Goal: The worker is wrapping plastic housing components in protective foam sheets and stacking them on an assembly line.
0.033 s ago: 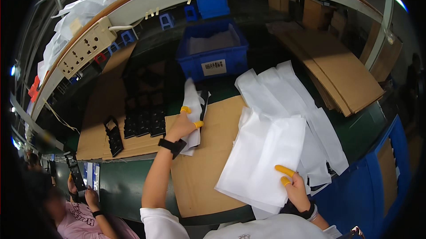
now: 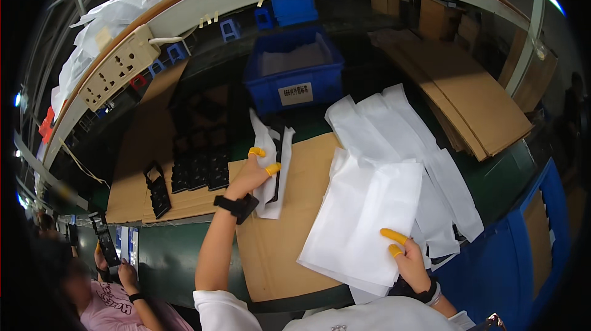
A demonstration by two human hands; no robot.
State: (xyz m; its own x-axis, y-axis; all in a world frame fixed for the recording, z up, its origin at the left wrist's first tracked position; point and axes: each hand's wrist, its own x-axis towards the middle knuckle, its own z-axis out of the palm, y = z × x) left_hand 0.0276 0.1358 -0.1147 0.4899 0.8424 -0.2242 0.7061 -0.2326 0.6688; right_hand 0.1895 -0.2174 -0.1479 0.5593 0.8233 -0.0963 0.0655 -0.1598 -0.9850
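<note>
My left hand point(image 2: 249, 177), with yellow finger cots on thumb and finger, is closed around a white soft sheet point(image 2: 263, 140) partly wrapped about a narrow black part point(image 2: 280, 174). This bundle stands over brown cardboard point(image 2: 274, 257). At the right, my right hand point(image 2: 411, 264), also in yellow finger cots, pinches the right edge of a stack of white sheets point(image 2: 363, 220). Behind that stack lie several long white-wrapped pieces point(image 2: 400, 128), side by side, with a little black showing at their near ends.
Several black moulded parts point(image 2: 200, 162) rest on cardboard to the left. A blue bin point(image 2: 295, 94) holding white material stands behind. Flat cardboard point(image 2: 462, 91) is piled at far right. A power strip point(image 2: 117, 69) hangs on the frame. A co-worker point(image 2: 117, 300) handles a black part, lower left.
The white sheet in my left hand has spread apart, showing more of the black part, and its right flap has swung right. My right hand has hardly moved.
</note>
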